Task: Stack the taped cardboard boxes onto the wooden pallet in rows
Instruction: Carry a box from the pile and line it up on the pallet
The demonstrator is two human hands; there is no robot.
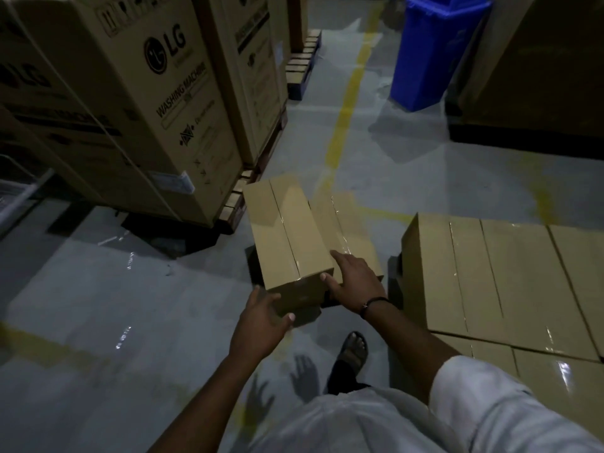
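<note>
A long taped cardboard box (287, 237) lies lengthwise in front of me, a little above the floor. My left hand (264, 318) grips its near end from below at the left corner. My right hand (353, 282) holds the near right corner, thumb on the top edge and fingers along the side. A second taped box (349, 223) lies lower, close against the right side of the first one. To the right, several taped boxes (496, 276) lie side by side in a row on a lower layer of boxes. The pallet under them is hidden.
Tall washing machine cartons (147, 103) on pallets stand at the left. A blue bin (431, 50) and a big carton (539, 67) stand at the back right. A yellow line (343, 116) runs along the grey floor. My sandalled foot (353, 351) is below the box.
</note>
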